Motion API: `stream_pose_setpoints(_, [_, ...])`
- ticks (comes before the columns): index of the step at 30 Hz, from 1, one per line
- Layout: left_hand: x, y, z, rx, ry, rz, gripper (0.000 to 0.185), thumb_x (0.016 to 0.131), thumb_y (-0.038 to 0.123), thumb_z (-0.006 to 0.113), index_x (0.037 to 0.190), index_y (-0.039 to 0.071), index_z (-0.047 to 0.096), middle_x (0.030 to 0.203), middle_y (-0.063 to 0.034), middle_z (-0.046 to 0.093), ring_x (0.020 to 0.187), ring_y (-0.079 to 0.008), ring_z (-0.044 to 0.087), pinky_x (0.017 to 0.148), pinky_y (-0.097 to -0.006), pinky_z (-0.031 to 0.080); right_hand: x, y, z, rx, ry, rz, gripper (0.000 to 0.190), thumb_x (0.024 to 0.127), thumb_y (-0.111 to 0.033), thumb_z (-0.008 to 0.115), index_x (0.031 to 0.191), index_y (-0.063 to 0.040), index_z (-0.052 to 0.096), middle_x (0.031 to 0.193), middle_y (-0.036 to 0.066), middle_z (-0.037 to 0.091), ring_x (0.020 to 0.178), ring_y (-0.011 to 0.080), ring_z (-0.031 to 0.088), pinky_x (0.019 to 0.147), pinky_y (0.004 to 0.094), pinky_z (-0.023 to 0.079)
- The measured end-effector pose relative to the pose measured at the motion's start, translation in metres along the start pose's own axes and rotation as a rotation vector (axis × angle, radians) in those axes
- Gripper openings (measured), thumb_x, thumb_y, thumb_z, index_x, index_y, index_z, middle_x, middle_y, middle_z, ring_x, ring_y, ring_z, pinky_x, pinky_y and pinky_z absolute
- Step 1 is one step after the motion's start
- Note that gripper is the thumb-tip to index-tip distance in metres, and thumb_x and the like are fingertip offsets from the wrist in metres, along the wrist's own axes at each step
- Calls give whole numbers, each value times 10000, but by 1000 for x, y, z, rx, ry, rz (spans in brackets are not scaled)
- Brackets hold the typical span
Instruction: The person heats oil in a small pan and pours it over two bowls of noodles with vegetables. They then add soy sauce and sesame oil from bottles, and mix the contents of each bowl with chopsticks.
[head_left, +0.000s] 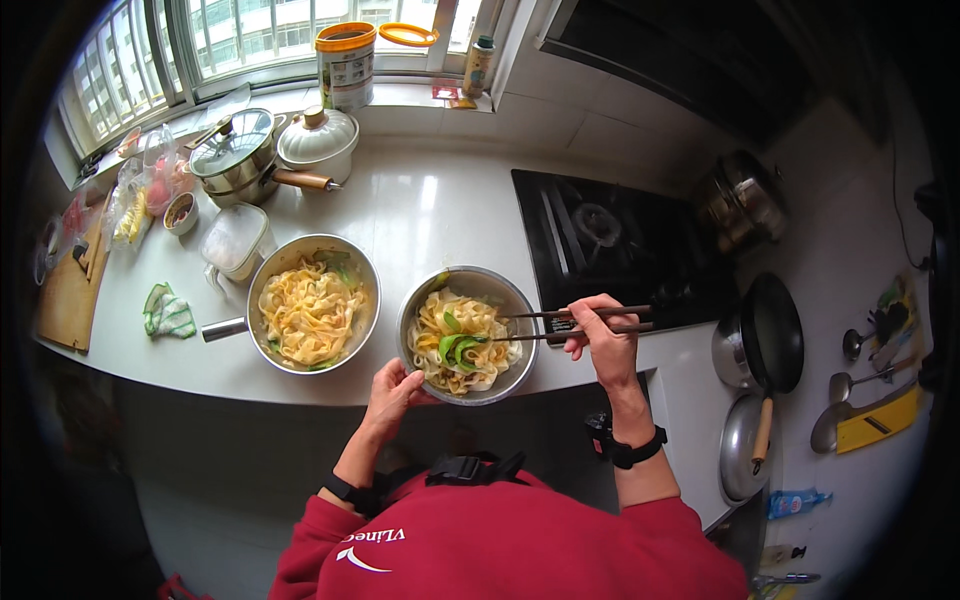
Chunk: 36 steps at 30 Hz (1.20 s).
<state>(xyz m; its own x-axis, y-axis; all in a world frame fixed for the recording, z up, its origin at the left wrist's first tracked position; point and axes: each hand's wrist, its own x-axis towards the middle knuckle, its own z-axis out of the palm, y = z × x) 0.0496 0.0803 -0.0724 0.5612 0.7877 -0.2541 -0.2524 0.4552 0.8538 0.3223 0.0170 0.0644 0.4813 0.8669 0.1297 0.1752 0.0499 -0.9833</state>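
My left hand grips the near-left rim of a steel bowl at the counter's front edge. Wide noodles fill it, with green leafy vegetable on top. In my right hand is a pair of dark chopsticks, their tips over the noodles at the bowl's right side, by the greens. To the left stands a steel saucepan that also contains wide noodles and some greens; its handle points left.
Behind and right is a black gas hob. A lidded pot, a white lidded casserole, a plastic container and a cloth occupy the left counter. A wooden cutting board lies far left, a black frying pan right.
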Motion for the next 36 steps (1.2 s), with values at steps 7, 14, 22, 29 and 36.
stream_pose_setpoints(7, [-1, -6, 9, 133, 50, 69, 152, 906, 92, 564, 1014, -14, 545, 864, -47, 605, 747, -121, 610, 663, -289, 568, 20, 71, 59, 77, -76, 72, 132, 909, -102, 579, 853, -21, 666, 714, 30, 641, 542, 75, 569, 478, 212, 443])
stream_pose_setpoints(14, [-1, -13, 5, 46, 119, 30, 120, 896, 111, 592, 866, 42, 498, 793, -1, 550, 692, -70, 551, 644, -256, 542, -28, 1, 20, -139, -292, -172, 94, 874, -3, 605, 918, -12, 687, 741, 30, 643, 619, 65, 558, 541, 203, 445])
stream_pose_setpoints(22, [-3, -12, 12, 24, 134, 46, 118, 902, 110, 587, 875, 35, 500, 806, -7, 532, 719, -88, 558, 680, -293, 562, -20, 15, 32, -246, -402, -437, 69, 848, -6, 627, 912, 8, 645, 866, 122, 678, 773, 209, 658, 692, 291, 518])
stream_pose_setpoints(29, [-10, -3, 26, 137, 93, 124, 128, 913, 92, 566, 985, -6, 525, 846, -43, 560, 757, -117, 586, 660, -299, 570, -26, 49, -11, 38, -113, 84, 155, 924, -78, 550, 1009, 8, 648, 796, 78, 636, 535, 110, 588, 440, 225, 467])
stream_pose_setpoints(36, [-11, 8, 38, 174, 61, 147, 163, 920, 85, 555, 1036, -24, 521, 895, -69, 588, 784, -145, 610, 673, -314, 579, -21, 128, 16, 673, 273, 360, 161, 902, -160, 572, 937, -3, 576, 834, 219, 664, 538, 243, 619, 469, 324, 525])
